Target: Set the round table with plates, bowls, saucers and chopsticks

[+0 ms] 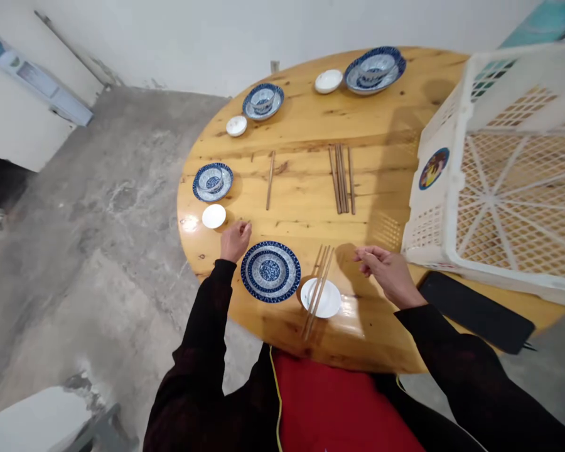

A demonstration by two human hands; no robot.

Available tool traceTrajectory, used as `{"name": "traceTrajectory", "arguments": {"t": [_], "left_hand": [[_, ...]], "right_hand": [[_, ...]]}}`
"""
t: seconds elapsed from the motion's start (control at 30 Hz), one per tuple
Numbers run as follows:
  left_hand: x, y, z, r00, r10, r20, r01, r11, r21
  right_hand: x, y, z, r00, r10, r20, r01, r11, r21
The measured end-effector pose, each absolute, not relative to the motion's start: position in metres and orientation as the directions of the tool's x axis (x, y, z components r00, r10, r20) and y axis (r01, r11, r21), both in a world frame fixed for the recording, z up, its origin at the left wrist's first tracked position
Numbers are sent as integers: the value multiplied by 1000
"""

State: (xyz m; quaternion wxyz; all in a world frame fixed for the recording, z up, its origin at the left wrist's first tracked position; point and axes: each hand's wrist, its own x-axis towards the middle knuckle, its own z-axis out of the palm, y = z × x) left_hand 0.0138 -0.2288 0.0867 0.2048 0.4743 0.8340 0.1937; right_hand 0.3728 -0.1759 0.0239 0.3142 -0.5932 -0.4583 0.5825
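My left hand [236, 241] is loosely curled just above the table, between a small white dish [214, 216] and a blue-and-white patterned plate [270, 272]. No object shows in its fingers. To the right, my right hand [388, 270] hovers over the wood with its fingers bent and drawn together, and nothing visible in them. Between the hands, wooden chopsticks [321, 282] lie across a white bowl [330, 302] beside the plate. Farther in, a single chopstick [270, 181] lies apart from a group of several chopsticks [341, 179].
A white plastic crate [433, 216] stands at the table's right side, with a black phone-like slab [475, 311] in front. Around the far edge sit patterned plates with bowls [211, 182] [262, 102] [375, 70] and small white dishes [236, 126] [328, 81].
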Motion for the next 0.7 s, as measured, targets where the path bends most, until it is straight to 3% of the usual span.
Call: {"name": "traceTrajectory", "arguments": {"t": [0.13, 0.23, 0.5, 0.7], "left_hand": [[10, -157, 71, -435, 863, -257, 835, 494, 244], [14, -119, 56, -445, 840, -311, 855, 502, 129], [31, -69, 42, -486, 803, -345, 855, 518, 0], [68, -54, 41, -397, 822, -408, 897, 442, 20]], "right_hand": [[373, -170, 22, -99, 908, -407, 179, -386, -905], [372, -164, 19, -86, 910, -406, 203, -383, -901], [353, -111, 18, -66, 959, -274, 445, -218, -869], [309, -62, 25, -77, 985, -152, 755, -42, -654]]}}
